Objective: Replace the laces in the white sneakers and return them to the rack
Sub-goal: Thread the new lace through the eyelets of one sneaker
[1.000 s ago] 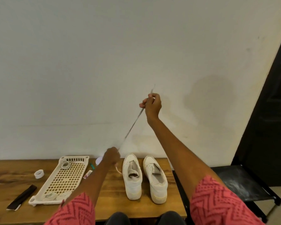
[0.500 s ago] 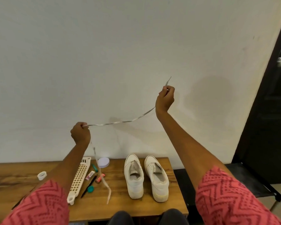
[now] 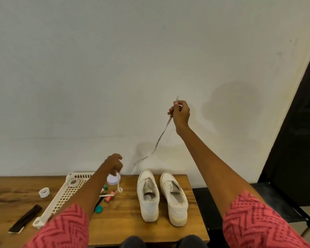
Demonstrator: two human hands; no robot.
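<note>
- My right hand (image 3: pixel 180 113) is raised in front of the wall (image 3: pixel 115 68), fingers pinched on one end of a white lace (image 3: pixel 160 136); the tip pokes up above my fingers.
- The lace hangs slack from that hand, down and to the left, towards my left hand (image 3: pixel 114 162).
- My left hand is low, just above the back edge of the worktop (image 3: pixel 125 219), fingers curled down on the lace; its tail drops past a round white lid (image 3: pixel 113 179) and lies looped on the wood.
- The two white sneakers (image 3: pixel 148 194) stand side by side on the worktop, toes to the wall, right of my left hand; I see no lace in either.
- A slotted white tray (image 3: pixel 61 197) lies under my left forearm, with a coil of lace (image 3: pixel 73 181) at its far end.
- A tape roll (image 3: pixel 44 192) and a dark strip (image 3: pixel 25 219) lie left of the tray.
</note>
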